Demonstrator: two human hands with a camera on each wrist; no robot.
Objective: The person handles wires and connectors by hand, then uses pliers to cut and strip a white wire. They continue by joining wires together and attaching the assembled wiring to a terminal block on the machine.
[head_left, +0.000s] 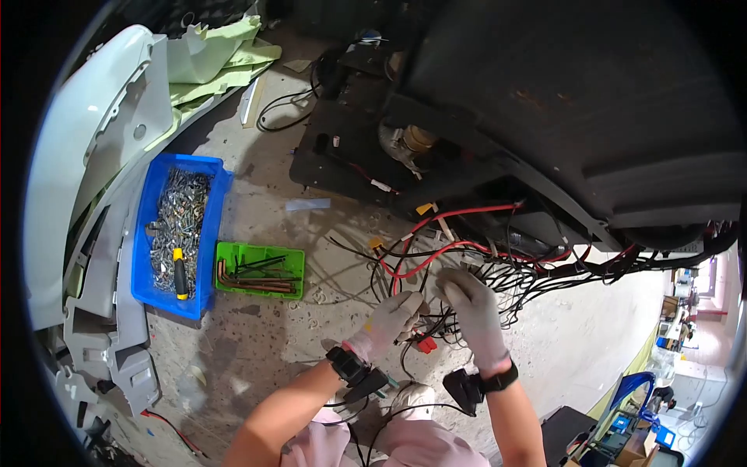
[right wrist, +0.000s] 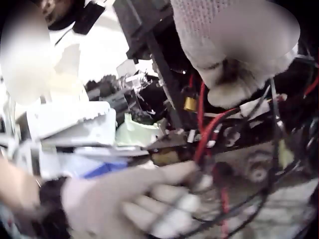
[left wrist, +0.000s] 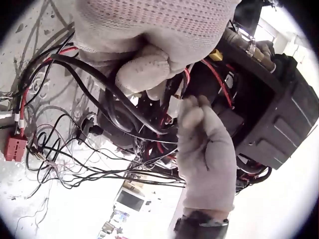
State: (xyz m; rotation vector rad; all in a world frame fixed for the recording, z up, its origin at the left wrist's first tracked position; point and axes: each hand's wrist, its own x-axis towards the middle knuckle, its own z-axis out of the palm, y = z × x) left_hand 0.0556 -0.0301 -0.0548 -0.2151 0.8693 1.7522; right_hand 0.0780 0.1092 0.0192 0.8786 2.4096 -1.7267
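Note:
Both hands wear white knitted gloves. My left hand (head_left: 393, 317) curls its fingers around black cables; in the left wrist view a thick black cable (left wrist: 92, 74) loops out beneath its fingers. Opposite it, my right hand (head_left: 471, 307) has thumb and fingertips together at a small white piece (left wrist: 173, 106) on a thin wire. The right wrist view shows that white piece (right wrist: 255, 107) right under the right fingertips. Red cables (right wrist: 205, 137) run up between the hands. A red plug connector (head_left: 426, 344) hangs just below the hands, on the cable bundle.
A large black machine body (head_left: 576, 101) fills the upper right, with a tangle of black wires (head_left: 537, 284) beneath it. To the left stand a blue bin (head_left: 204, 300) of screws with a screwdriver (head_left: 180, 272), and a green tray (head_left: 299, 289) of hex keys. White panels (head_left: 101, 132) lean further left.

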